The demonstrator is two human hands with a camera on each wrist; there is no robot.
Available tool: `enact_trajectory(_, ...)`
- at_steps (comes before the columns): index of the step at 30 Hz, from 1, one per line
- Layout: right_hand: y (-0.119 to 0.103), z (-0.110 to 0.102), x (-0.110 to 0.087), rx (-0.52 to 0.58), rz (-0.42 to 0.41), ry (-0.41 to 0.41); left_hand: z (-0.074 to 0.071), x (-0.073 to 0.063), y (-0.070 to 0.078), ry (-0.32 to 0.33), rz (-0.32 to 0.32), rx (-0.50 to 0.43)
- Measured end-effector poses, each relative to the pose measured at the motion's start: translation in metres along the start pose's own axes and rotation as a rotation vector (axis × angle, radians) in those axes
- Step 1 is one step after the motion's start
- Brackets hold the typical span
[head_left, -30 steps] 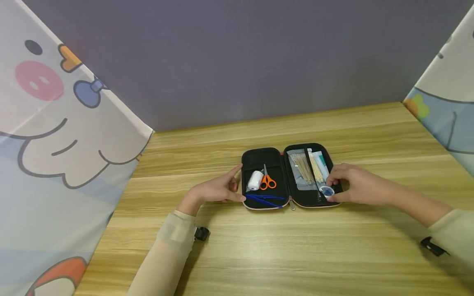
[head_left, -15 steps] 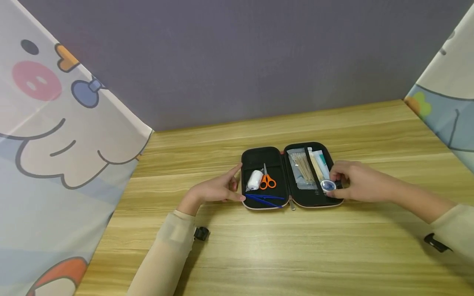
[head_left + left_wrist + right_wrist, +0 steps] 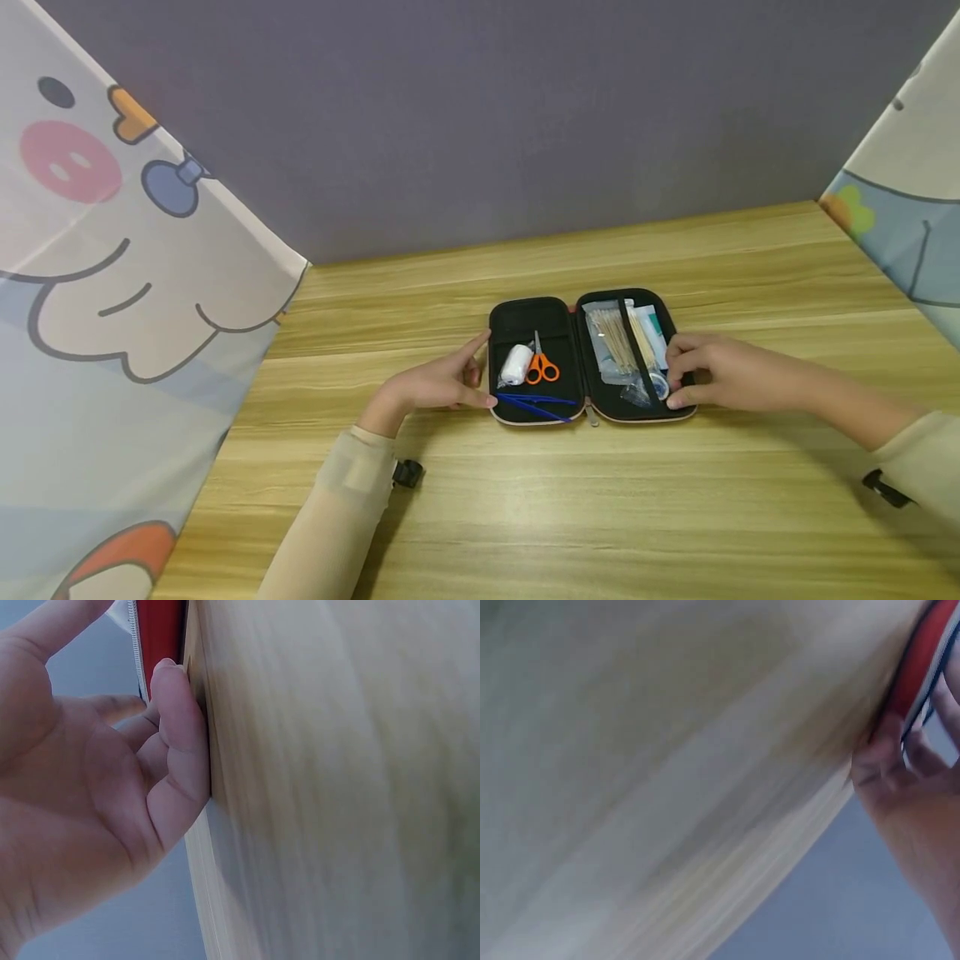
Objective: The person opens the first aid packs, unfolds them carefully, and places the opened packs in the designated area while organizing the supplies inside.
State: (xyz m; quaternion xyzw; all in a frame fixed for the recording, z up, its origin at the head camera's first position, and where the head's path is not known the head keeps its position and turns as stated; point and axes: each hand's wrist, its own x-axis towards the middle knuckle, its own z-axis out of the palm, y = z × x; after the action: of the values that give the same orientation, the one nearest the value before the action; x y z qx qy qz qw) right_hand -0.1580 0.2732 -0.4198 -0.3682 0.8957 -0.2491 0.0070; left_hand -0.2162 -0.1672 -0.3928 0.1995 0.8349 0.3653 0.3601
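A black-lined zip case [image 3: 532,317] lies unfolded on the table, its outside red in the wrist views. At its left edge my left hand [image 3: 438,383] rests with thumb and index finger spread, touching the rim. My right hand [image 3: 712,372], fingers bent, pinches a small round roll in clear plastic [image 3: 659,386] beside the elastic strap [image 3: 637,350] in the right half. Cotton swabs [image 3: 612,337] in a bag and flat packets [image 3: 651,333] lie there too. The left half holds orange-handled scissors [image 3: 542,367], a white wrapped roll [image 3: 516,365] and blue tweezers [image 3: 534,406].
The wood-grain table [image 3: 570,508] stretches around the case. A grey panel [image 3: 510,125] stands behind, with cartoon-printed cloth [image 3: 165,292] at the left and more at the right. A zipper pull [image 3: 592,416] hangs at the case's front hinge.
The round roll has shifted slightly left toward the strap, and its clear wrapping now shows left of the strap. My right fingers moved with it. My left hand has stayed in place.
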Motion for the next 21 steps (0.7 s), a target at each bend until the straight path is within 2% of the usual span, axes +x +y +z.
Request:
enact_trajectory(3, 0.003, -0.006, -0.001, 0.094, -0.023, -0.024, -0.001, 0.001, -0.001, -0.001, 0.002, 0.000)
enact_trajectory(5, 0.002, -0.009, 0.000, 0.111, -0.003, -0.023, -0.001, 0.001, -0.002, -0.002, 0.000, -0.005)
enact_trajectory(11, -0.005, -0.015, 0.008, 0.113, 0.145, -0.084, -0.001, 0.001, -0.002, -0.001, -0.001, -0.011)
enact_trajectory(14, -0.006, -0.013, 0.010, 0.112, 0.159, -0.104, -0.001, 0.001, -0.002, 0.002, 0.000, 0.000)
enact_trajectory(21, -0.006, -0.007, 0.009, 0.114, 0.181, -0.080, -0.001, 0.001, -0.002, -0.001, 0.002, -0.001)
